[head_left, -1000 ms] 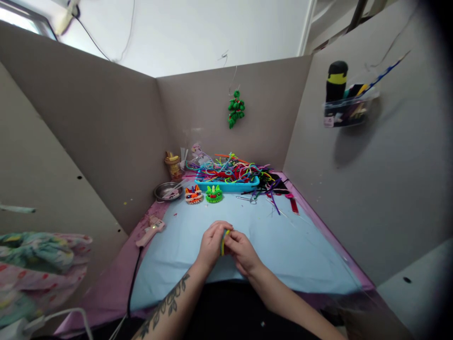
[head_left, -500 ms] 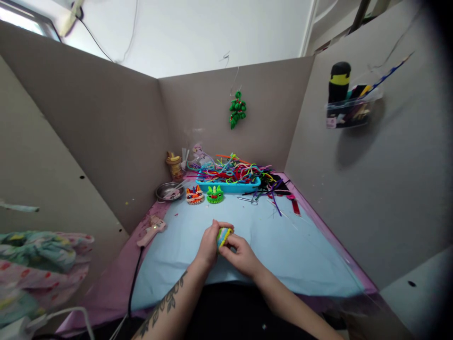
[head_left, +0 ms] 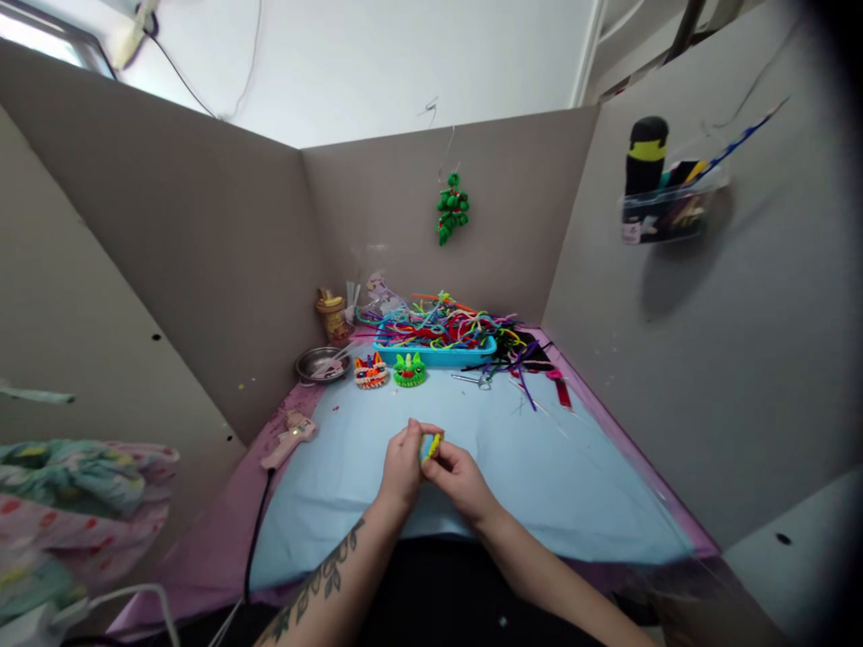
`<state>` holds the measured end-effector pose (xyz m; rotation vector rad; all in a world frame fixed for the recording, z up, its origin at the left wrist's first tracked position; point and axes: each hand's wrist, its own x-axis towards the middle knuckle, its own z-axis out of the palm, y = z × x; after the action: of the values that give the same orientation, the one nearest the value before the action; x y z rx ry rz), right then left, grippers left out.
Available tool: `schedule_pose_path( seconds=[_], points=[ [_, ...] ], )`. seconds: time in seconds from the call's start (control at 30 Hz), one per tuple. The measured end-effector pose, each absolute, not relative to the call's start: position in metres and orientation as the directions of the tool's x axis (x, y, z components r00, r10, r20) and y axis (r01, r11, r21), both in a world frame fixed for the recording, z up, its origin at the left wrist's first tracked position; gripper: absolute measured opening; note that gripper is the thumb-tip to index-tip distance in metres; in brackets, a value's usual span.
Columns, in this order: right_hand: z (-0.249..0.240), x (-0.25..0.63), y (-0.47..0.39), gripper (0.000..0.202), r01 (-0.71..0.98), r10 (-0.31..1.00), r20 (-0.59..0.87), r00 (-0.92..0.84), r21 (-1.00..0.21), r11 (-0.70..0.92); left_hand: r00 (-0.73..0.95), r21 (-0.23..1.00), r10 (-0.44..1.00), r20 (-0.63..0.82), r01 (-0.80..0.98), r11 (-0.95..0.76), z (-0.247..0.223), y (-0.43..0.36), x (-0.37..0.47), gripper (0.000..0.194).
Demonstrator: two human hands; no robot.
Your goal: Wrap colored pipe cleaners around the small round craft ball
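Note:
A small yellow and blue fuzzy piece [head_left: 430, 447] is held between both hands above the light blue cloth [head_left: 526, 476]. My left hand [head_left: 404, 463] wraps round its left side, with the fingers curled over the top. On the right, my right hand [head_left: 457, 478] pinches its lower edge with thumb and fingers. Part of the piece is hidden by the fingers. Beyond the hands, an orange and white animal-face figure [head_left: 370, 371] and a green one [head_left: 409, 370] stand side by side on the cloth.
Behind the figures is a blue tray [head_left: 438, 357] heaped with coloured fuzzy stems. A metal bowl [head_left: 322, 364] and a pink glue gun [head_left: 289, 443] lie left. Scissors [head_left: 477, 381] rest at the right. Grey panels enclose the table; a green ornament [head_left: 452, 211] hangs at the back.
The held piece has turned, and less of its striped face shows. Both hands have shifted slightly to the right and still grip it.

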<state>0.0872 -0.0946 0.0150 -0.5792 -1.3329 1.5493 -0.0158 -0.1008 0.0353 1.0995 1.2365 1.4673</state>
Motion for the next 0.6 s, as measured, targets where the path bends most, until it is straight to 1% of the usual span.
schedule_pose_path(
  seconds=[0.07, 0.1, 0.23, 0.3, 0.43, 0.5, 0.6],
  points=[
    [0.013, 0.087, -0.095, 0.038, -0.397, 0.888, 0.225, -0.402, -0.916, 0.052, -0.199, 0.991, 0.976, 0.086, -0.082, -0.104, 0.036, -0.102, -0.018, 0.049],
    [0.011, 0.087, -0.095, 0.039, -0.420, 0.898, 0.210, -0.387, -0.907, 0.031, -0.195, 0.990, 0.974, 0.116, -0.059, -0.129, 0.036, -0.104, -0.019, 0.048],
    [0.011, 0.084, -0.097, 0.040, -0.491, 0.923, 0.127, -0.363, -0.868, -0.074, -0.128, 0.947, 0.939, 0.320, 0.080, -0.311, 0.038, -0.108, -0.020, 0.044],
    [0.014, 0.084, -0.097, 0.038, -0.518, 0.918, 0.113, -0.381, -0.848, -0.111, -0.081, 0.922, 0.921, 0.381, 0.113, -0.372, 0.039, -0.109, -0.020, 0.043],
    [0.016, 0.086, -0.097, 0.035, -0.573, 0.909, 0.091, -0.407, -0.800, -0.176, -0.030, 0.890, 0.898, 0.438, 0.157, -0.429, 0.038, -0.108, -0.024, 0.042],
    [0.014, 0.086, -0.097, 0.036, -0.612, 0.909, 0.063, -0.413, -0.758, -0.225, 0.022, 0.864, 0.879, 0.476, 0.176, -0.473, 0.038, -0.108, -0.027, 0.042],
    [0.012, 0.086, -0.097, 0.035, -0.638, 0.901, 0.033, -0.432, -0.717, -0.280, 0.091, 0.845, 0.862, 0.498, 0.174, -0.506, 0.036, -0.109, -0.030, 0.047]
  ],
)
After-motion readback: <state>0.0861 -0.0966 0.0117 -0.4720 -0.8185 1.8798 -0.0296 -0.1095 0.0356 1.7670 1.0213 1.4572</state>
